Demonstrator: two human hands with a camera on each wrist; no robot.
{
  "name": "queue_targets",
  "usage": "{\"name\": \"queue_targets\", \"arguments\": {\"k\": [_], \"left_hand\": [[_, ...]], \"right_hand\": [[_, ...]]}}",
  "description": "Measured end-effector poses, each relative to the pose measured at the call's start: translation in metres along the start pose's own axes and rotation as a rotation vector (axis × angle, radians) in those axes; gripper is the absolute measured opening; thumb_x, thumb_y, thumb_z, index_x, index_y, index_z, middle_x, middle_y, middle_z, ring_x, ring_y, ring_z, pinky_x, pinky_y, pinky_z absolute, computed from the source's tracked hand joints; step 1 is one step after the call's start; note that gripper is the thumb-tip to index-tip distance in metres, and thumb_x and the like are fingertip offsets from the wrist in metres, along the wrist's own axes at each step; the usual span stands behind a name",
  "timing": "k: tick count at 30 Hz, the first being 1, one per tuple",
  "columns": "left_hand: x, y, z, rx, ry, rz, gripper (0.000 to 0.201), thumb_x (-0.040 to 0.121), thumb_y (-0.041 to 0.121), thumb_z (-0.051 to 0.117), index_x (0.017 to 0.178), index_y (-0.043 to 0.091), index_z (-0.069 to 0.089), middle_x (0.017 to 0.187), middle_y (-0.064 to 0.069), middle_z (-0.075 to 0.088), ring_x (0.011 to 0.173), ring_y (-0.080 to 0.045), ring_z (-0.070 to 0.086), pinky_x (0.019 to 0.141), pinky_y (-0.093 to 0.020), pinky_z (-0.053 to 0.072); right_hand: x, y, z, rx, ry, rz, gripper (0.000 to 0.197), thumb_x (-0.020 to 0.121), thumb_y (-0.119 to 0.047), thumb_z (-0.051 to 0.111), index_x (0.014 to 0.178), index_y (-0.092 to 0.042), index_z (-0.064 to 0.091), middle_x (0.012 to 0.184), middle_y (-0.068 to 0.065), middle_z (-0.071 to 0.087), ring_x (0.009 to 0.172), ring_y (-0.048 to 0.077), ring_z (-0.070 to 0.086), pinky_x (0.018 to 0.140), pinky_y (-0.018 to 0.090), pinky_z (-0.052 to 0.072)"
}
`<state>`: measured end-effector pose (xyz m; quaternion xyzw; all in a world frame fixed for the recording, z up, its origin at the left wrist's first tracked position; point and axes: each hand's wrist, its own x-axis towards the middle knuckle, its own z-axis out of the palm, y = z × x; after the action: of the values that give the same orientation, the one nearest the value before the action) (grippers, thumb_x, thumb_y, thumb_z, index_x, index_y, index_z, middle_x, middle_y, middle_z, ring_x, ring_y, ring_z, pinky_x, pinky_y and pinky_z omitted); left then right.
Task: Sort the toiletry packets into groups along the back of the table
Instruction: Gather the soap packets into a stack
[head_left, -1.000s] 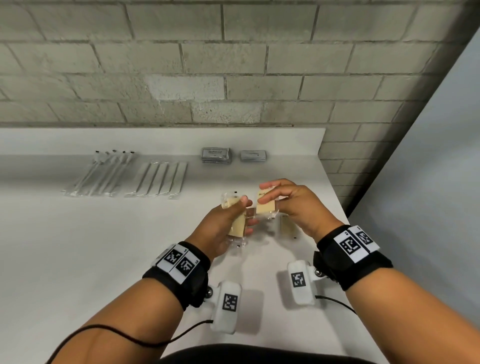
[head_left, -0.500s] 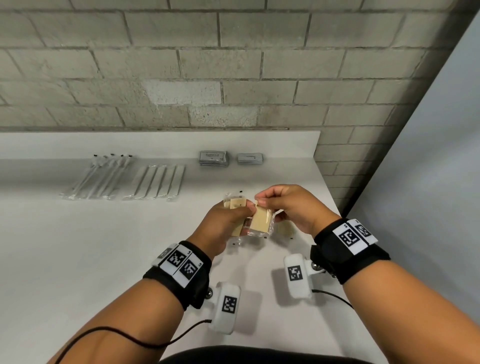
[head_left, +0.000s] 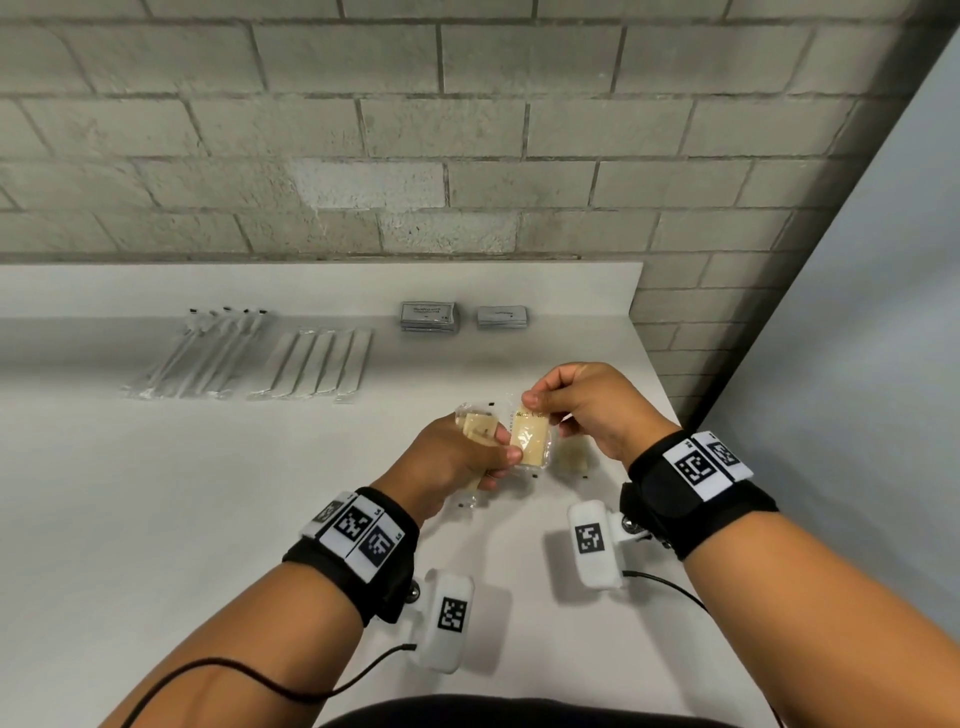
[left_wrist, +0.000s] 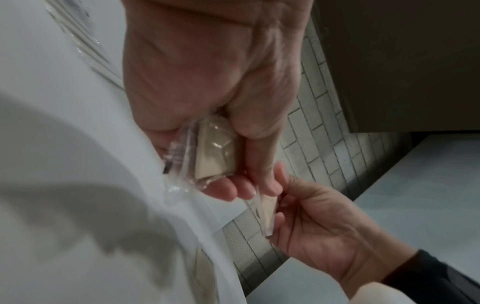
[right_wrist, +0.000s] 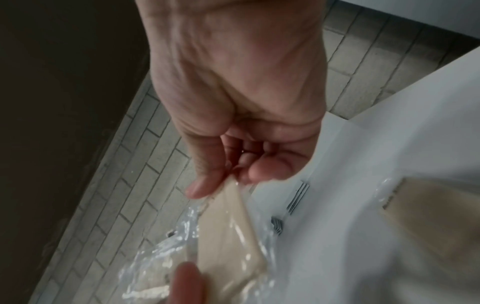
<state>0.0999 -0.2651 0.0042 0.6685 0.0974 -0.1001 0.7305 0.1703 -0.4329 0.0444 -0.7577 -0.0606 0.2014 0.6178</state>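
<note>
1. My left hand (head_left: 457, 457) grips a small stack of clear-wrapped beige soap packets (head_left: 480, 426), fingers curled round them, above the white table (head_left: 156, 519).
2. My right hand (head_left: 587, 410) pinches the top edge of one more clear-wrapped beige soap packet (head_left: 530, 441) between thumb and forefinger, touching the stack.
3. Another beige packet (head_left: 571, 460) lies flat on the table just below my right hand.
4. Along the back sit long clear-wrapped white sticks (head_left: 202, 353), flat white sleeves (head_left: 317, 369) and two piles of grey sachets (head_left: 428, 316).
5. A grey block wall (head_left: 467, 130) rises behind the table; a pale panel (head_left: 857, 312) stands at the right.
</note>
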Motion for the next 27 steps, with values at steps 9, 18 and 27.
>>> {"name": "queue_targets", "arguments": {"k": [9,18,27], "left_hand": [[0.003,-0.002,-0.002,-0.204,0.023,0.001,0.018,0.079,-0.005,0.069,0.081,0.011,0.061,0.066,-0.004,0.065,0.057,-0.016,0.062,0.052,-0.025,0.051],[0.007,-0.005,0.001,-0.198,0.0,-0.015,0.018,0.078,-0.004,0.07,0.084,0.011,0.062,0.072,-0.005,0.067,0.065,-0.019,0.064,0.055,-0.026,0.053],[0.012,-0.008,0.005,-0.273,0.015,-0.054,0.012,0.083,0.0,0.066,0.089,0.01,0.063,0.076,-0.007,0.067,0.063,-0.019,0.065,0.058,-0.029,0.054]], "right_hand": [[-0.001,0.004,-0.004,0.249,-0.001,0.031,0.009,0.083,0.004,0.065,0.085,-0.005,0.068,0.07,0.006,0.064,0.054,0.012,0.053,0.047,0.02,0.047],[0.0,0.019,0.001,0.301,0.116,-0.026,0.009,0.08,0.003,0.069,0.078,-0.005,0.067,0.063,0.003,0.066,0.052,0.012,0.053,0.046,0.021,0.046],[0.003,0.024,-0.005,0.17,0.058,-0.009,0.03,0.08,0.008,0.067,0.104,-0.008,0.06,0.07,0.009,0.06,0.058,0.02,0.057,0.046,0.025,0.049]]}}
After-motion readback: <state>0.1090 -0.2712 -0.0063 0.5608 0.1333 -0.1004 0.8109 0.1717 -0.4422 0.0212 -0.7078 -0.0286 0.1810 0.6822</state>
